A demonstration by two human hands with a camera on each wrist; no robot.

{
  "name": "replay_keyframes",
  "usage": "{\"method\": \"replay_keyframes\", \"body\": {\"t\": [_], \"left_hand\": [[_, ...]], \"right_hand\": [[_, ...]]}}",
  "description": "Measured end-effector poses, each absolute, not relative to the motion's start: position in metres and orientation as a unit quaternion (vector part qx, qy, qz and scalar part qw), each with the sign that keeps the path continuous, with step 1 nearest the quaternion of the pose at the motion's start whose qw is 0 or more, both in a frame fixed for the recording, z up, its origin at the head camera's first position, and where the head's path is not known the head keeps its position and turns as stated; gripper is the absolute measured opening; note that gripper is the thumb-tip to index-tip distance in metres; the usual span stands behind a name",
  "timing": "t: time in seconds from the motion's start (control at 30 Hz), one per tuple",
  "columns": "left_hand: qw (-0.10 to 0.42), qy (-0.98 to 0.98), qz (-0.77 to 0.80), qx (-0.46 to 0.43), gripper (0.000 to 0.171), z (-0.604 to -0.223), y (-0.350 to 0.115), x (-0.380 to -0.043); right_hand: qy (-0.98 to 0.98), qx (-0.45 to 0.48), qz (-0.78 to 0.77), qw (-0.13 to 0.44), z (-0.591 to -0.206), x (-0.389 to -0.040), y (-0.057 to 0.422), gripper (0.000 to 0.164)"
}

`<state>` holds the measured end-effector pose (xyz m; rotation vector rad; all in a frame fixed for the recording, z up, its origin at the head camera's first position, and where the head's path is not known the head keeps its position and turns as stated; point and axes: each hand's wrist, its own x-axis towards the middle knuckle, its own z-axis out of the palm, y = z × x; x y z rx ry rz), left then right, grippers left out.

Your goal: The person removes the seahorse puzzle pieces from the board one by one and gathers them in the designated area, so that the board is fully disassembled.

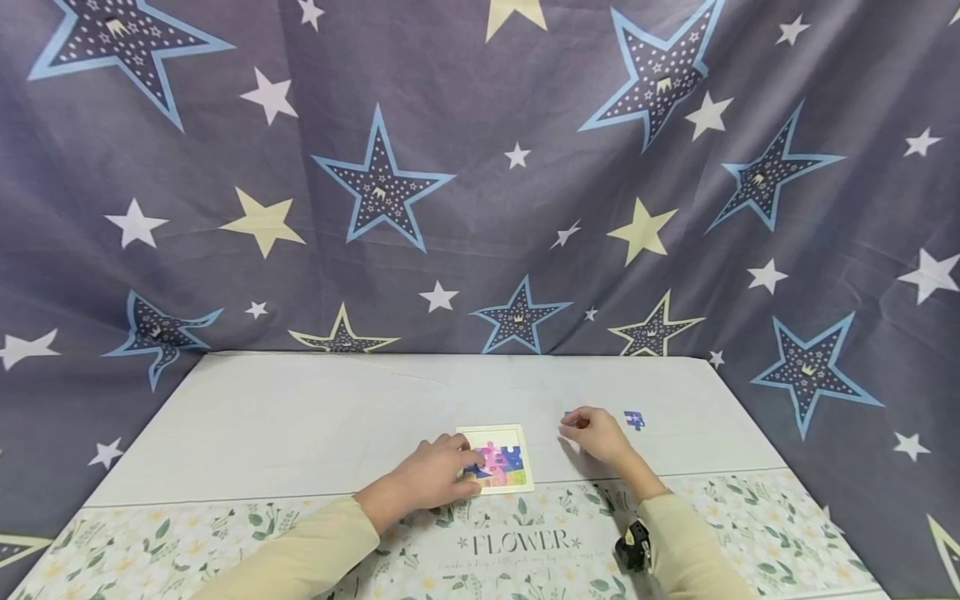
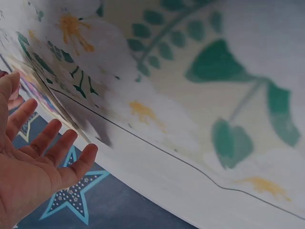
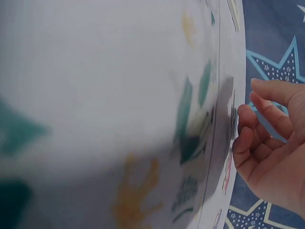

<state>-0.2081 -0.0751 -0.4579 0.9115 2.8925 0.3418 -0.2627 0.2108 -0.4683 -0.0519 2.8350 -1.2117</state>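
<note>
Puzzle tray (image 1: 510, 437) flat, part-filled; blue piece (image 1: 634, 419) at right.

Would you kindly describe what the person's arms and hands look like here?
The left hand and right hand wear no gloves. The left sleeve and right sleeve are plain pale yellow; a small black device sits against the right one.

Head view: above the table (image 1: 300, 417), facing forward-down — wrist views: close over it, tilted, sharing the curtain (image 1: 480, 225) behind it.

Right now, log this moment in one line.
left hand: over puzzle tray, left side; right hand: at blue piece, grip unclear; second blue piece: loose on table; puzzle tray: partly filled
</note>
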Motion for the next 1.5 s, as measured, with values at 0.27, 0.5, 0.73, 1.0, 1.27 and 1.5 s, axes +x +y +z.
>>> {"method": "replay_keyframes", "body": {"t": [0.27, 0.5, 0.73, 1.0, 1.27, 1.5], "left_hand": [[0.051, 0.943, 0.108, 0.311, 0.039, -0.46, -0.064, -0.209], [0.05, 0.941, 0.104, 0.317, 0.037, -0.463, -0.058, -0.211], [0.054, 0.938, 0.099, 0.327, 0.038, -0.464, -0.054, -0.213], [0.052, 0.938, 0.103, 0.328, 0.036, -0.464, -0.053, -0.212], [0.046, 0.938, 0.098, 0.33, 0.035, -0.465, -0.053, -0.212], [0.037, 0.939, 0.092, 0.33, 0.034, -0.466, -0.053, -0.212]], "right_hand": [[0.918, -0.049, -0.392, 0.024, -0.474, -0.256, 0.194, 0.011], [0.917, -0.065, -0.392, 0.045, -0.472, -0.249, 0.179, 0.011], [0.912, -0.111, -0.39, 0.066, -0.473, -0.245, 0.169, 0.013], [0.911, -0.133, -0.38, 0.093, -0.471, -0.242, 0.162, 0.016], [0.91, -0.137, -0.377, 0.101, -0.469, -0.24, 0.157, 0.021], [0.91, -0.137, -0.377, 0.103, -0.468, -0.24, 0.155, 0.024]]}}
